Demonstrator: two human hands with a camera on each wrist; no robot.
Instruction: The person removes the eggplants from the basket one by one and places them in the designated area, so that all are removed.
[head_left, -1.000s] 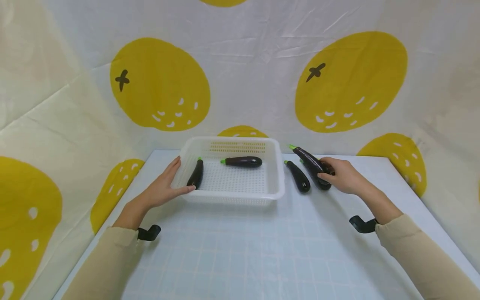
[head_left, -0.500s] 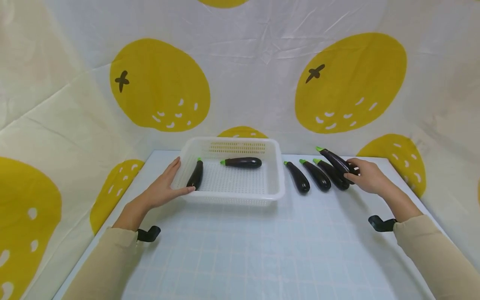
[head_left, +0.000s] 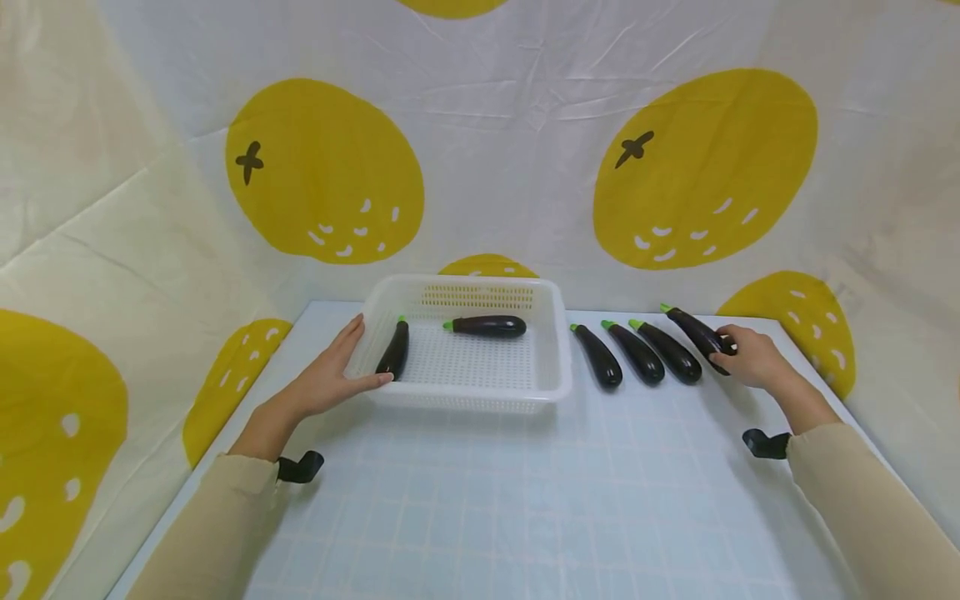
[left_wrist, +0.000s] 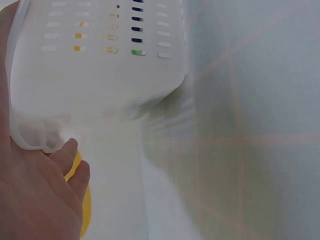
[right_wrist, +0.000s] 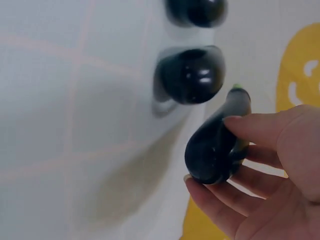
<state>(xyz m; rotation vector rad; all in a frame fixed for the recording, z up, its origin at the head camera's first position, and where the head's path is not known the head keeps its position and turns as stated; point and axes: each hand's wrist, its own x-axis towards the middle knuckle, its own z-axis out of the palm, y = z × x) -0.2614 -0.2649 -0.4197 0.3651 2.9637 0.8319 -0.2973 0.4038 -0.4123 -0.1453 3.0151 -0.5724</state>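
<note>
In the head view my right hand [head_left: 752, 357] grips the blunt end of a dark purple eggplant [head_left: 693, 331], its green stem pointing up and left. The right wrist view shows the thumb over this eggplant [right_wrist: 217, 142] and fingers beneath it, close over the table. My left hand [head_left: 324, 375] lies against the left end of a white plastic basket [head_left: 468, 393], thumb on the front rim and fingers fairly straight along the side. Inside the basket are two eggplants, one upright in view [head_left: 393, 350] at the left and another crosswise eggplant [head_left: 489, 326] toward the back.
Three more eggplants lie slanted in a row right of the basket: a near one [head_left: 597, 357], a middle one [head_left: 634, 353] and a right one [head_left: 671, 353]. A pale checked cloth [head_left: 480, 500] covers the table. A patterned curtain [head_left: 510, 167] hangs right behind it.
My right hand has carried its eggplant rightward past the row, then lowered it at the row's right end. The left hand and basket have stayed put.
</note>
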